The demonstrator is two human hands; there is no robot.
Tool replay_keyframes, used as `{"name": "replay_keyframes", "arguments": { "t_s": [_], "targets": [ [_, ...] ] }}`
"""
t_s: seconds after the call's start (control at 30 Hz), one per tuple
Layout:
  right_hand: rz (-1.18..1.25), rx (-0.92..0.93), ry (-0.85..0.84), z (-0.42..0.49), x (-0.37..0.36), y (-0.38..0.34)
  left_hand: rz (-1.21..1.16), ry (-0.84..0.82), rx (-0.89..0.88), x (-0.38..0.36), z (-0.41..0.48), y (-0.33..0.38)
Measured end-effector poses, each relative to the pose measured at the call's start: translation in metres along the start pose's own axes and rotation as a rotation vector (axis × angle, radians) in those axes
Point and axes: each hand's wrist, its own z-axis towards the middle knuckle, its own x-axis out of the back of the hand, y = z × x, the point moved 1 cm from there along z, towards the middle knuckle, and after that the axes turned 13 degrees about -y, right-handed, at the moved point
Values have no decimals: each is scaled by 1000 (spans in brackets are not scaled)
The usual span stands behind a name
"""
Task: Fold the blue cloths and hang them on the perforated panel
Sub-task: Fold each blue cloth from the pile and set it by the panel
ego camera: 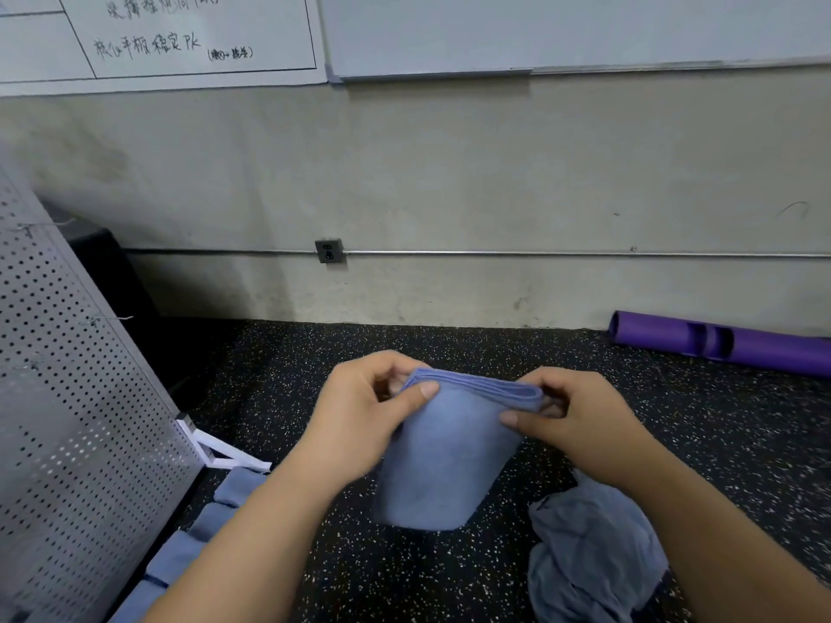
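At the left stood 1 perforated panel (67, 397), with 4 folded cloths (180, 550) on the floor (314, 353) beside it. Our left grip (359, 411) pinched the top of 1 folded blue cloth (449, 456) in the air, and our right grip (580, 424) pinched it too. Folding looked done, so we guessed it needed hanging next. 1 crumpled heap (593, 564) lay at the right.

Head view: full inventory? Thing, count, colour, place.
held cloth: 1, blue, folded, centre, between hands
crumpled cloth: 1, blue-grey, floor, lower right
folded cloths: several, blue, row on floor along panel base
panel: 1, grey, perforated, left
roller: 1, purple, floor by wall, right
socket: 1, grey, wall
pipe: 1, grey, along wall
whiteboards: 2, white, wall top
floor: black, speckled
left hand: pinches held cloth's top edge
right hand: pinches it too
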Motion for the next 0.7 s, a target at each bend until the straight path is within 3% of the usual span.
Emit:
{"name": "replay_keyframes", "arguments": {
  "t_s": [0.1, 0.37, 0.57, 0.7],
  "targets": [
    [223, 47, 34, -1, 2, -2, 2, 37, 14, 6, -1, -3],
    [422, 129, 96, 1, -8, -7, -23, 108, 47, 6, -1, 3],
    [451, 129, 235, 9, -17, -3, -212, 185, 81, 2, 1, 6],
    [300, 22, 393, 12, -29, 0, -158, 284, 122, -11, 3, 3]
  ]
}}
